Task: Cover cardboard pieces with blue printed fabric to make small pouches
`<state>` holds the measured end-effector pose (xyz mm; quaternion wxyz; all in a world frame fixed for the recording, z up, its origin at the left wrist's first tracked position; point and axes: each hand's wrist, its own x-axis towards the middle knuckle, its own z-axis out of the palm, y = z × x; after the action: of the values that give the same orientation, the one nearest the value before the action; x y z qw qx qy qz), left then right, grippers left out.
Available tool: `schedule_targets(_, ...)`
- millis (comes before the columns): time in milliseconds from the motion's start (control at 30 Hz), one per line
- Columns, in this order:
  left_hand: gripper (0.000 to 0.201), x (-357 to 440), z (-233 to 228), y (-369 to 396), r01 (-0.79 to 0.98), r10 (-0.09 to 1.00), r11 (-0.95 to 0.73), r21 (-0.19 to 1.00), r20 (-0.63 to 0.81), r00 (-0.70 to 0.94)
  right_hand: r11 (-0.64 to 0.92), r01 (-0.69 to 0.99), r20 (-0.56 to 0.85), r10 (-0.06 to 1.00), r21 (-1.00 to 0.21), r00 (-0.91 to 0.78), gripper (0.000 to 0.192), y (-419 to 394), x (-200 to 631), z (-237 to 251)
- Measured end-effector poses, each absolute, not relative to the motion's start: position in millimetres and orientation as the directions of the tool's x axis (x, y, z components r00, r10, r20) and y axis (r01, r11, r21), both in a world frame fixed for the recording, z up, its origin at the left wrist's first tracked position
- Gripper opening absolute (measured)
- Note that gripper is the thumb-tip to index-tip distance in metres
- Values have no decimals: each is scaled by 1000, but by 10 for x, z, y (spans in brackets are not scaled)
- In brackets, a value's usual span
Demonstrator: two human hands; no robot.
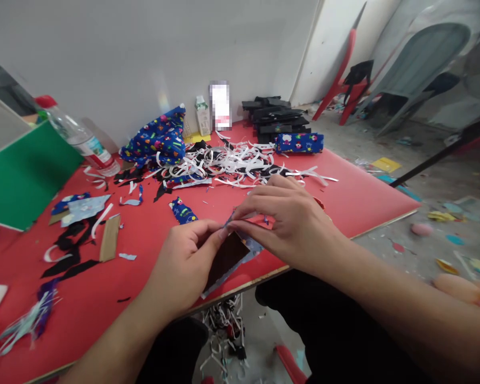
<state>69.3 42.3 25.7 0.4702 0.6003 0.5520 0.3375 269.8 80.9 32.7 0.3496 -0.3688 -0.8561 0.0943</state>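
Observation:
Near the table's front edge, a dark brown flat piece with pale blue cloth along its edges is held between my two hands. My left hand pinches its upper edge between thumb and fingers. From the right, my right hand has thumb and fingertips pinched at the same edge, almost touching the left thumb. More of the blue patterned cloth shows below my right hand. Just beyond my left hand lies a dark blue printed fabric strip.
White and black strips are heaped at the back of the red table. Around them are blue printed fabric, a plastic bottle, a small carton and stacked black pieces. A green board stands left; chairs stand right.

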Motion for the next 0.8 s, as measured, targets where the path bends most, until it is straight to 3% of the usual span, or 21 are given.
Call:
schedule_targets(100, 27, 704, 254, 406, 349, 984, 18, 937, -78, 157, 757, 616, 618, 595, -217, -513, 13, 771, 2700, 318)
schedule_targets(233, 25, 710, 222, 380, 239, 984, 65, 969, -102, 145, 752, 654, 668, 531, -87, -522, 19, 714, 2671, 312)
schedule_targets(567, 24, 739, 193, 379, 322, 993, -26, 946, -13, 117, 738, 675, 690, 485, 8, -538, 19, 685, 2614, 319)
schedule_targets(800, 23, 773, 144, 355, 297, 997, 2, 955, -24, 70, 699, 715, 632, 554, 0, -542, 17, 655, 2596, 338)
